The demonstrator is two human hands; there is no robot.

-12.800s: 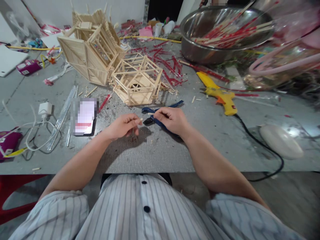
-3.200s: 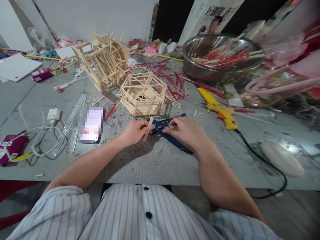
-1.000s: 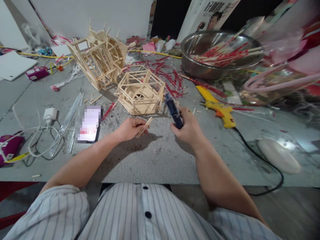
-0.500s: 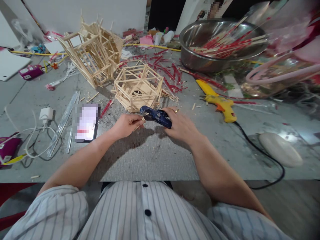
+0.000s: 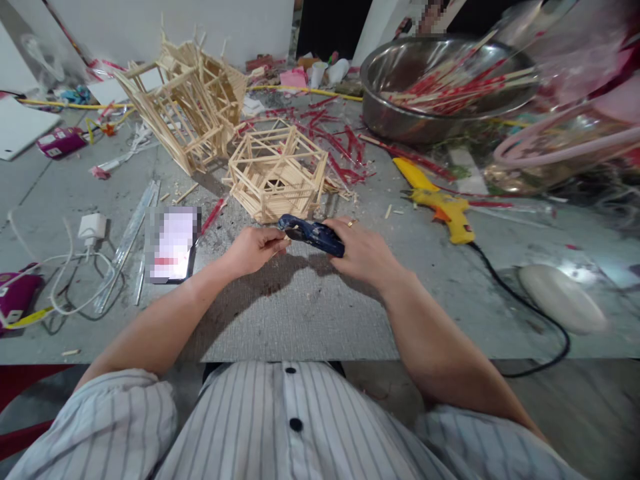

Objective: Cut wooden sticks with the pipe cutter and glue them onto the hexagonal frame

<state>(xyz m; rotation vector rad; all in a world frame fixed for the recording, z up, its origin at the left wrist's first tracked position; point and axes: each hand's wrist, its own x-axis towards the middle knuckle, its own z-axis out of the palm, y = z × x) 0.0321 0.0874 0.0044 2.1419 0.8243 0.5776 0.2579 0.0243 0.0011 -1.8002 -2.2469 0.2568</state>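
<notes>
My right hand (image 5: 361, 253) is closed around blue-handled cutting pliers (image 5: 313, 233), whose jaws point left toward my other hand. My left hand (image 5: 253, 249) pinches a thin wooden stick (image 5: 278, 242), mostly hidden by the fingers, with its tip at the pliers' jaws. Both hands hover just above the grey table (image 5: 300, 313). Just beyond them sits a hexagonal frame of wooden sticks (image 5: 277, 172). A bigger stick structure (image 5: 186, 113) lies tilted behind it.
A phone (image 5: 173, 245) lies left of my hands, beside a white charger and cable (image 5: 90, 230). A yellow glue gun (image 5: 440, 203) rests to the right, its black cord trailing. A steel bowl (image 5: 440, 83) holds red and wooden sticks. Red scraps (image 5: 340, 143) litter the middle.
One second ago my right hand held the pliers upright and apart from the left hand. It has since swung them down and left, bringing the jaws to the stick.
</notes>
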